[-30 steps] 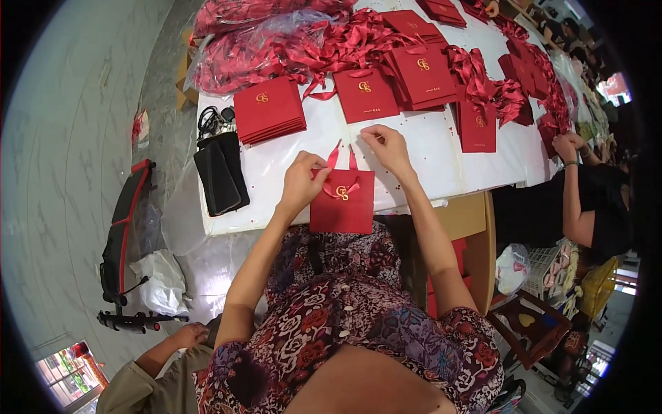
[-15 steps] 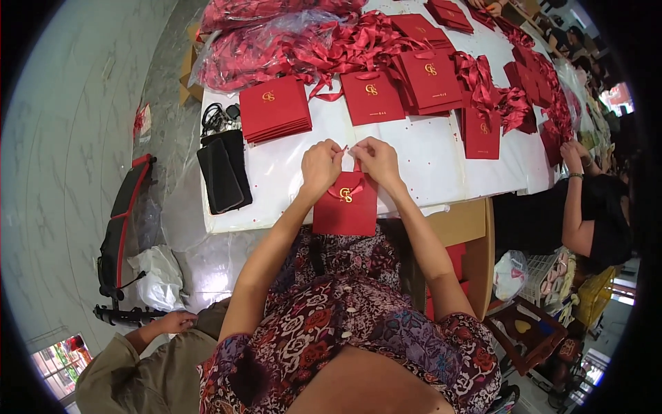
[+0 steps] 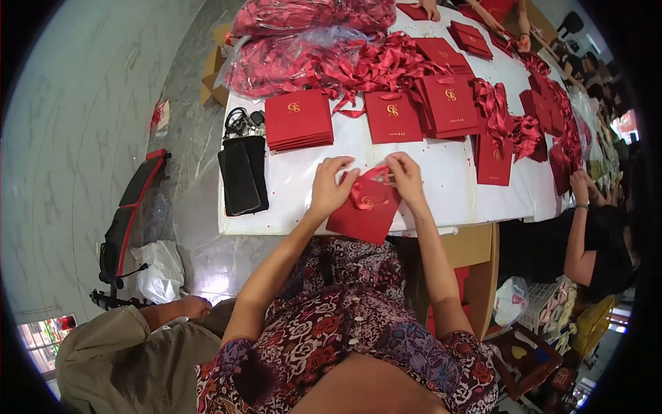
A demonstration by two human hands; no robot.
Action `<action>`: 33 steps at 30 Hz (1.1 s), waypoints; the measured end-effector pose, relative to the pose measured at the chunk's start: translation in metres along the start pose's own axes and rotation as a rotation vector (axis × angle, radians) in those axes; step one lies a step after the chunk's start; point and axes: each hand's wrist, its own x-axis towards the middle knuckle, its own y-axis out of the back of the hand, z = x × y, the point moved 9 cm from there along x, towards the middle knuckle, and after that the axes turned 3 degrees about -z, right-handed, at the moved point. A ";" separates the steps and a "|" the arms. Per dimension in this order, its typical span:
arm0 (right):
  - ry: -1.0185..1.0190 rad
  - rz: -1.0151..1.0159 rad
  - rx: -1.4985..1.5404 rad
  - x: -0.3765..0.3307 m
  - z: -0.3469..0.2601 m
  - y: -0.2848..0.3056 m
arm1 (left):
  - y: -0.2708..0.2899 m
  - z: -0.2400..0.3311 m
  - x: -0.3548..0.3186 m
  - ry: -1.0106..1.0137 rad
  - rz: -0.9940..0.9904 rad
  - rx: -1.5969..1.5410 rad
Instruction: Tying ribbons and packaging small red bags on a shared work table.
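A small red paper bag (image 3: pixel 353 224) with a gold emblem lies tilted at the table's near edge. Its red ribbon (image 3: pixel 360 191) loops up over the bag's front. My right hand (image 3: pixel 408 181) pinches the ribbon's end at the bag's upper right. On the other side, my left hand (image 3: pixel 331 186) is curved with thumb and fingers apart, the thumb close beside the ribbon; whether it touches is hard to see.
Beyond my hands lie a stack of red bags (image 3: pixel 298 119), another red bag (image 3: pixel 393 127) and a heap of red ribbons (image 3: pixel 393 65). A black phone (image 3: pixel 238 181) rests at the left. Co-workers' hands (image 3: pixel 581 186) work at the right and far end.
The bag has turned and shifted right, farther onto the table. My hands have spread apart; the left has let go of the ribbon, and the right draws it up and right.
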 end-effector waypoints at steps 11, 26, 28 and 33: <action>-0.062 0.285 0.463 0.004 0.021 0.041 | -0.017 0.005 -0.027 0.273 -0.143 -0.822; 0.333 0.258 -0.170 0.077 -0.044 0.029 | 0.040 0.092 -0.065 -0.284 -0.060 0.195; 0.465 0.253 -0.426 0.089 -0.061 0.000 | 0.012 0.059 -0.078 -0.276 -0.145 0.382; 0.716 0.114 -1.022 0.112 -0.068 -0.082 | -0.022 0.044 -0.089 -0.217 -0.271 0.487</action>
